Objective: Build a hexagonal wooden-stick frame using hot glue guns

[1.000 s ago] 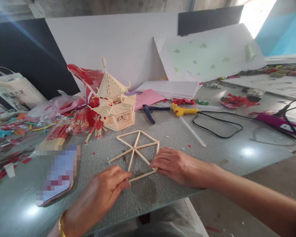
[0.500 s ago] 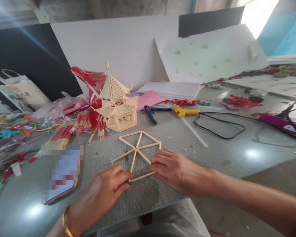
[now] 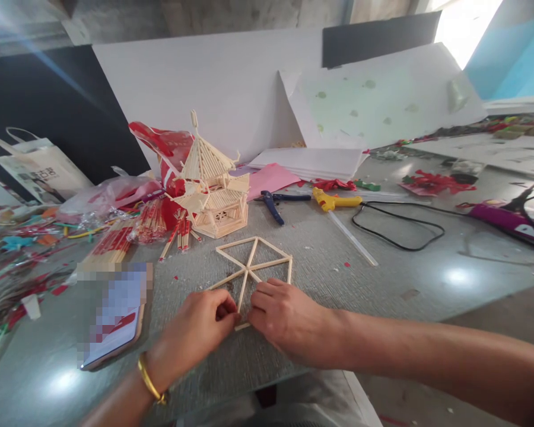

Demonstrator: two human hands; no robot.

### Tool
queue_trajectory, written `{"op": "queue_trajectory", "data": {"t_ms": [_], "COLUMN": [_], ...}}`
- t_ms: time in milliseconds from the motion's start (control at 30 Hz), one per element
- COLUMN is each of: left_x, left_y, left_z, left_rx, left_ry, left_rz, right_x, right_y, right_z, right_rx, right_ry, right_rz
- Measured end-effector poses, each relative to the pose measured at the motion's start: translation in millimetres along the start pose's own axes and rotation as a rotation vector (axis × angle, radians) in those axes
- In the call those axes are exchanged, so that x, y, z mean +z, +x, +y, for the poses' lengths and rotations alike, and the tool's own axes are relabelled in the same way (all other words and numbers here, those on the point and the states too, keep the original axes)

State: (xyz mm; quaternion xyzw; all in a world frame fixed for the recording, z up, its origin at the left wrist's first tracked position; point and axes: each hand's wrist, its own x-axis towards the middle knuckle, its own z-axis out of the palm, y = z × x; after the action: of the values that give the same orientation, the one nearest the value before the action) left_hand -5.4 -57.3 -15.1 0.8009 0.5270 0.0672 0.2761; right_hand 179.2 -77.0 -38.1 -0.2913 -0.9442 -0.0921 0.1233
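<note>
A six-spoked frame of thin wooden sticks [image 3: 269,263] lies flat on the table, with several outer sides in place and a gap at its left side. My left hand [image 3: 207,320] is closed at the frame's lower left corner, thumb and fingers pinching around the end of a spoke. On the near side of the frame, my right hand [image 3: 289,320] has its fingers pressed together over the near stick, covering most of it and part of a spoke. Behind the frame stands a small wooden-stick pagoda [image 3: 218,204] with tiered roofs.
A phone [image 3: 118,323] lies left of my left hand. Stick bundles [image 3: 109,242] and clutter fill the far left. Blue pliers [image 3: 273,207], a yellow glue gun [image 3: 333,200] with a glue stick [image 3: 351,238] and a black cable [image 3: 398,240] lie behind to the right.
My right hand has slid left along the near stick from the right corner toward my left hand. My left hand has shifted slightly and curled its fingers more at the corner.
</note>
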Motion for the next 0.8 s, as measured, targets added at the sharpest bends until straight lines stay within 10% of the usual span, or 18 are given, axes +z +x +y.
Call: {"op": "queue_trajectory", "data": {"t_ms": [800], "left_x": [-5.0], "left_y": [7], "left_z": [13], "left_rx": [-0.086], "left_ry": [0.07], "left_rz": [-0.119], "right_x": [6], "right_y": [3], "right_z": [-1], "right_rx": [0.064], "right_ry": [0.126], "right_rz": [-0.045]}}
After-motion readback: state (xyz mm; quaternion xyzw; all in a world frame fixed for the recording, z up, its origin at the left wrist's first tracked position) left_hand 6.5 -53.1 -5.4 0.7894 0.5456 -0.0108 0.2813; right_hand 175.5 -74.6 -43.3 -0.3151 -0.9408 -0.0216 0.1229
